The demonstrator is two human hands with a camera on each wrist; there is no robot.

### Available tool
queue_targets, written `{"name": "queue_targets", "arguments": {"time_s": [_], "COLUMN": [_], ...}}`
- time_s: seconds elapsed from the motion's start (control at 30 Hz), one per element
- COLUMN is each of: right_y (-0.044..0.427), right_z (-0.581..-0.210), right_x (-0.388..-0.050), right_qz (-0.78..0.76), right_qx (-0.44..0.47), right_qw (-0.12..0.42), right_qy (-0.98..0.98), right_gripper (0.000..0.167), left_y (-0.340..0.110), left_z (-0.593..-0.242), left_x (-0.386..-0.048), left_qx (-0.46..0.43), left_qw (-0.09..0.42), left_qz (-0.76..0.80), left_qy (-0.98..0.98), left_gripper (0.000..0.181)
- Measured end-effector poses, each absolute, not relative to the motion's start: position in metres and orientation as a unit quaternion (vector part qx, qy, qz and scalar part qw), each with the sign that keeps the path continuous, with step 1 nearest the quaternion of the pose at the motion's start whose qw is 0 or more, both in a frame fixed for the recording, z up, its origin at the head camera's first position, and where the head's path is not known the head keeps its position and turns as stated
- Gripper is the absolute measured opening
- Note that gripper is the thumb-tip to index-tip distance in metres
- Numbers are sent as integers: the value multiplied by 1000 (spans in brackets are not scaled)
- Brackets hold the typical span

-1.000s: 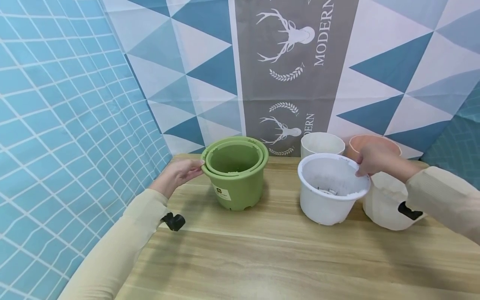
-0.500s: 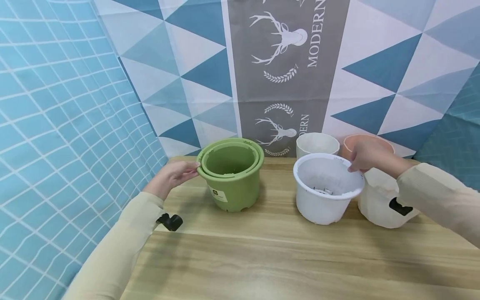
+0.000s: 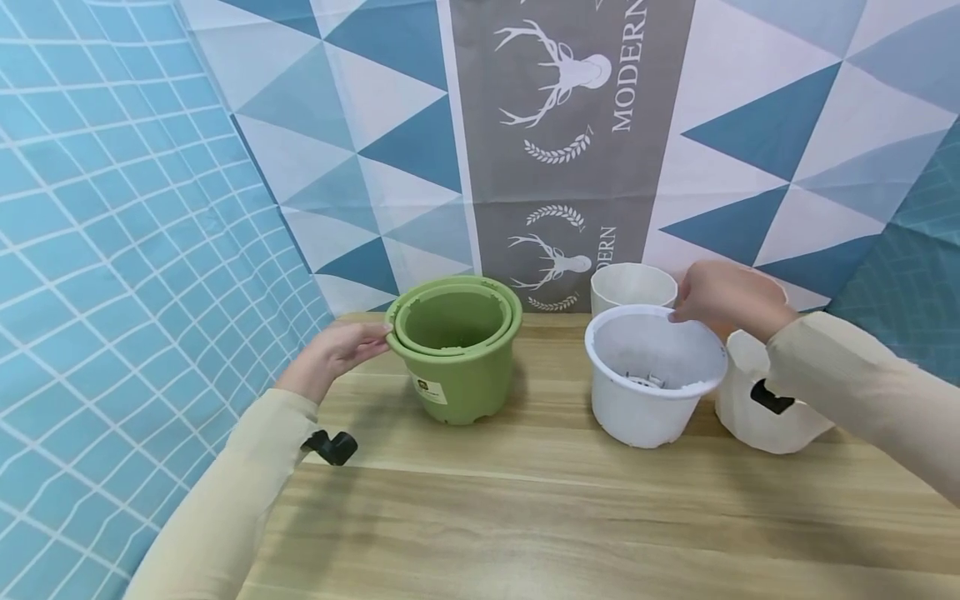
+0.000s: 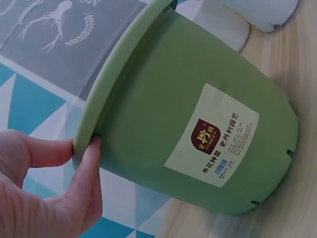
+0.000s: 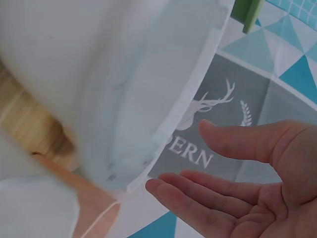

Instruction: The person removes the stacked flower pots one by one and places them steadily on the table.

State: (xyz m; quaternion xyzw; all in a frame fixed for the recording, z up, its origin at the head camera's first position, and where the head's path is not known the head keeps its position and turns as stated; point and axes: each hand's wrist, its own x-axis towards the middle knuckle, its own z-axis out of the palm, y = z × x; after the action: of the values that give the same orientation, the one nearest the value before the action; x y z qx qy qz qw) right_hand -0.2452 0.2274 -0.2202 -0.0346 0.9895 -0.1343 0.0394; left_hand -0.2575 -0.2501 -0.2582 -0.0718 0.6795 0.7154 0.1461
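On the left of the wooden table, a green flowerpot (image 3: pixel 468 387) stands upright with a smaller green pot (image 3: pixel 457 312) nested inside. My left hand (image 3: pixel 333 354) pinches its outer rim between thumb and fingers, close up in the left wrist view, where a printed label (image 4: pixel 215 136) shows on the pot. Right of centre stands a white flowerpot (image 3: pixel 641 417), slotted at the bottom. Over its back right rim is my right hand (image 3: pixel 723 296); in the right wrist view the thumb and fingers are spread apart beside that rim, holding nothing.
Behind the white flowerpot stands an off-white pot (image 3: pixel 633 283). A terracotta-coloured pot (image 3: pixel 765 287), partly hidden by my right hand, and a cream pot (image 3: pixel 772 425) are to the right. Bare wooden tabletop (image 3: pixel 540 525) lies in front; patterned cloth (image 3: pixel 562 167) hangs behind.
My right hand has let go of the white flowerpot's rim and shifted left and slightly back. My left hand keeps its pinch on the green pot. The head view has turned slightly.
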Motion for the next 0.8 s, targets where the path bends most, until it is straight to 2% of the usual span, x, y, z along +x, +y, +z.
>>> {"name": "queue_targets", "arguments": {"time_s": [0.1,0.2,0.4,0.8], "right_y": [218,208,186,145], "right_z": [-216,-214,-214,-205], "right_x": [-247,-251,-261,-268], "right_qz": [-133,-150,-188,-156], "right_qx": [-26,-33,-44,-88], "right_qw": [45,50,26,-16], "right_qy": [990,987,981,984], "right_gripper": [39,46,42,31], "left_y": [-256,-260,-270,-280], "left_z": [-257,-256,-255,-255], "left_x": [-255,-253,-249,-247], "left_qx": [-73,-70,-67,-79], "left_qw": [142,146,143,130], "left_qz": [720,726,726,732], "left_qy": [675,669,669,664], "left_gripper": [15,12,7,7]}}
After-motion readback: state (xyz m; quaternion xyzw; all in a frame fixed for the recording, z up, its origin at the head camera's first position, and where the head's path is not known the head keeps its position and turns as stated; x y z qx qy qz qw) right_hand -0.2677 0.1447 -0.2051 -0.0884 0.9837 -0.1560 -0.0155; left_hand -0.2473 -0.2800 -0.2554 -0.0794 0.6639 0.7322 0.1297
